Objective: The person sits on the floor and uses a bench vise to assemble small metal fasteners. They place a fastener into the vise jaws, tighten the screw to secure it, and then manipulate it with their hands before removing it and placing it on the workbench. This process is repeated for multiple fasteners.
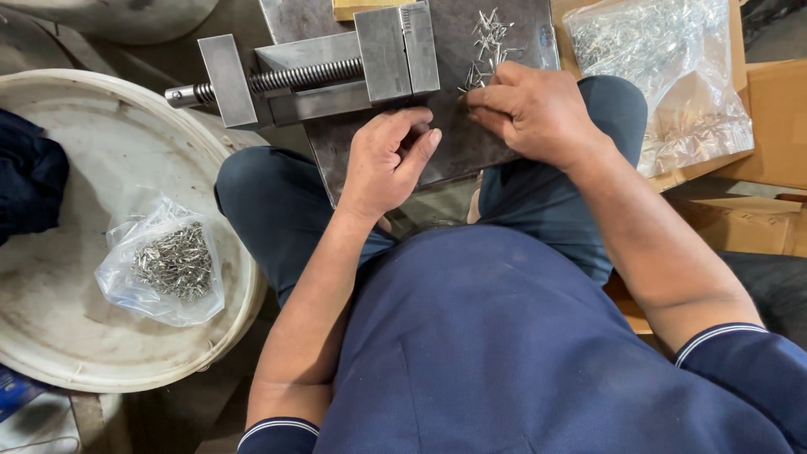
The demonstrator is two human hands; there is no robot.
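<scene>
Head view: right hand [531, 109] pinches at a scatter of small metal pins [487, 42] on a steel plate [458, 151] across the lap; left hand [388, 160] rests half-curled on the plate beside a vise [336, 71] (whether it holds a pin, I cannot tell). Right, a clear bag [672, 76] holds pins; left, a white bucket lid [59, 319] carries a smaller bag of pins [164, 265].

both bare arms are reaching forward from short blue sleeves. the left hand [388, 161] is lying palm down with its fingers curled in and its thumb [423, 147] sticking out to the right. the right hand [533, 112] is sitting just beside it, a little farther out, with its fingertips [472, 99] pinching close together and pointing left.
</scene>
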